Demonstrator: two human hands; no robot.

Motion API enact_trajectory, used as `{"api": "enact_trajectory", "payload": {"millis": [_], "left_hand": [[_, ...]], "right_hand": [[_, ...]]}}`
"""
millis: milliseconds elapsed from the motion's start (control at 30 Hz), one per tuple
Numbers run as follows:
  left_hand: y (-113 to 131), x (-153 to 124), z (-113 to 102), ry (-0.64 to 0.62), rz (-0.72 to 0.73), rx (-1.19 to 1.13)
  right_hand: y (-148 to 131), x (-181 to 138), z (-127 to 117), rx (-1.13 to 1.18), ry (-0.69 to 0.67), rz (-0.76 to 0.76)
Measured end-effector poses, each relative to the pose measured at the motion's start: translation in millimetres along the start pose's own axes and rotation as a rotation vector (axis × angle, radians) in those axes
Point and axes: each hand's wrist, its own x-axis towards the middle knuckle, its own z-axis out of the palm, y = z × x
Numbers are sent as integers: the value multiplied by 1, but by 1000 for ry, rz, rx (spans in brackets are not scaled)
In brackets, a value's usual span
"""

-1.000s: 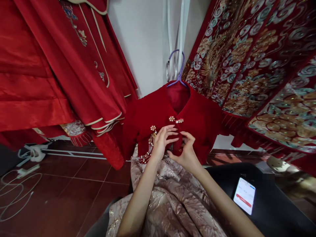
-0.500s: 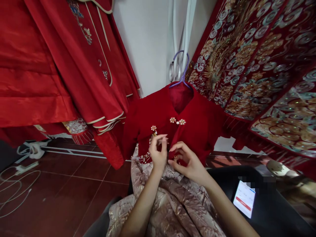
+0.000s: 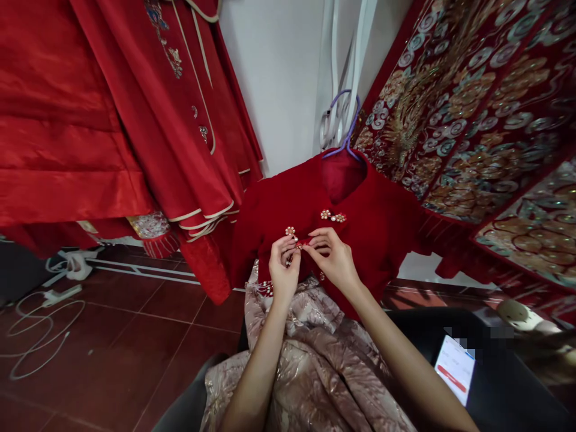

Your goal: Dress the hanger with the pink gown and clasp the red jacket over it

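A dark red jacket [image 3: 382, 222] hangs in front of me on a purple hanger [image 3: 345, 145]. At its neck a pearl flower clasp [image 3: 333, 216] is fastened. Lower on the left stands another pearl flower ornament [image 3: 290, 231], with beaded strands [image 3: 266, 288] below it. My left hand [image 3: 283, 270] pinches a small beaded clasp end beneath that ornament. Beside it, my right hand [image 3: 333, 258] is closed in a pinch on the jacket's front edge. The fingertips of both hands meet, and exactly what lies between them is partly hidden.
Shiny beige-pink fabric [image 3: 301, 372] lies under my forearms. Red garments [image 3: 180, 150] hang at left, an embroidered one [image 3: 468, 114] at right. A phone [image 3: 455, 369] rests on a black surface [image 3: 499, 384]. White cables [image 3: 45, 336] lie on the tiled floor.
My hands have come together at the jacket's front, the right one moving up and left to pinch its edge. The view has shifted slightly, so the surroundings sit farther right.
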Motion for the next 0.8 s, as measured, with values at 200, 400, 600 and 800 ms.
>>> {"api": "enact_trajectory", "payload": {"millis": [200, 400, 600, 800], "left_hand": [[5, 3, -1, -5, -16, -5], [10, 5, 0, 4, -9, 31], [8, 6, -2, 6, 58, 130], [8, 9, -4, 26, 92, 174]], "right_hand": [[-5, 4, 3, -55, 47, -30], [-7, 8, 1, -84, -6, -77], [-9, 9, 2, -70, -5, -116], [-8, 9, 9, -73, 46, -118]]}}
